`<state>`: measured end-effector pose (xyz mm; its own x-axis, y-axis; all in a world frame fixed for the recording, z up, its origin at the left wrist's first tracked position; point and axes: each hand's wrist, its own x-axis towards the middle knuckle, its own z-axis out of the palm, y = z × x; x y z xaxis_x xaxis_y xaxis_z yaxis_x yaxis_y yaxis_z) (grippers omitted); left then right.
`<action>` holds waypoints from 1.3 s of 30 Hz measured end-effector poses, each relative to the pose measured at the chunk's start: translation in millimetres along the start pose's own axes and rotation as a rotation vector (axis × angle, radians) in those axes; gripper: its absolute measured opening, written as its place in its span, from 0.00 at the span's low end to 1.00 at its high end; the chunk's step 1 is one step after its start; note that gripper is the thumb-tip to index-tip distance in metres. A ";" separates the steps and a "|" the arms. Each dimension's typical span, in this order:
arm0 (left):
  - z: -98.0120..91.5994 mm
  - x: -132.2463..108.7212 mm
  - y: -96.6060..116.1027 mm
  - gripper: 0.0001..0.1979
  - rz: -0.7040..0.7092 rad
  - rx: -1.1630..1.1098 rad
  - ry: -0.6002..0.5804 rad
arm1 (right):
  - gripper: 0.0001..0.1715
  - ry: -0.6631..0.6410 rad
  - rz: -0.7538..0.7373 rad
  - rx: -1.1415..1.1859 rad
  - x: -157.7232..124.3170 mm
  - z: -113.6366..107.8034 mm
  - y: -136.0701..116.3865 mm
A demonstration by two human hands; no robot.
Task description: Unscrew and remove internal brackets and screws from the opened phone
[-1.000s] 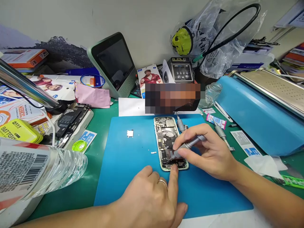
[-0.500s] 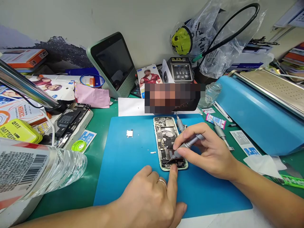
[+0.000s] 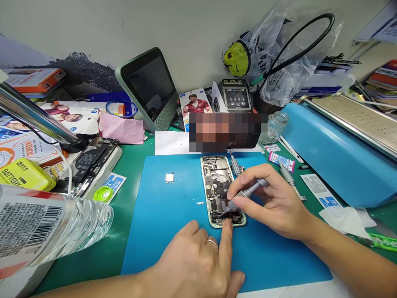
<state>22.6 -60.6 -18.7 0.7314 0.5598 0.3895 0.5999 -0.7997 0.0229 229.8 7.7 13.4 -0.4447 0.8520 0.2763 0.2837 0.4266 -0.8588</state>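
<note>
An opened phone (image 3: 219,188) lies on the blue mat (image 3: 167,231), its inner parts showing. My right hand (image 3: 273,203) pinches a grey metal screwdriver (image 3: 248,192) between thumb and fingers. It leans, with its tip down at the phone's lower end. My left hand (image 3: 201,256), wearing a ring, presses its outstretched index fingertip on the bottom edge of the phone. Its other fingers are curled, the thumb stands apart, and it holds nothing. Left of the phone lie a small silver plate (image 3: 169,177) and a smaller metal bracket (image 3: 200,203).
Another screwdriver (image 3: 235,163) lies by the phone's upper right. A clear bottle (image 3: 77,227) stands at the near left, before another opened phone (image 3: 89,161). A tablet-like screen (image 3: 149,82) stands behind. On the right is a blue-sided machine (image 3: 319,153) near a glass jar (image 3: 276,126).
The whole scene sits slightly lower in the picture, as the camera has tilted a little. Both hands and the screwdriver keep nearly the same place on the phone.
</note>
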 end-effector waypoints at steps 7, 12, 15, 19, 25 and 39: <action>1.7 0.8 0.1 0.29 0.006 0.011 0.017 | 0.14 0.042 -0.015 -0.006 1.2 -0.8 -1.2; -2.2 0.6 0.2 0.30 -0.003 -0.025 -0.011 | 0.15 0.064 -0.018 -0.007 2.5 -0.8 -3.1; -3.1 0.4 0.2 0.30 -0.007 -0.036 -0.026 | 0.15 0.066 -0.017 -0.004 2.6 -1.1 -3.7; -2.8 0.5 0.2 0.29 -0.003 -0.033 -0.035 | 0.14 0.082 -0.015 -0.001 3.0 -1.0 -4.2; -4.5 1.0 0.5 0.30 -0.007 -0.032 -0.045 | 0.13 0.099 -0.002 0.011 3.4 -0.8 -4.1; -17.9 11.0 -16.2 0.10 -0.417 -0.734 0.085 | 0.21 0.317 -0.054 0.194 2.1 -6.0 -12.8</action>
<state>15.1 -45.3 1.7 0.4528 0.8454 0.2833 0.4310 -0.4857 0.7604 230.3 5.9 27.5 -0.1613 0.8944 0.4172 0.0870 0.4340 -0.8967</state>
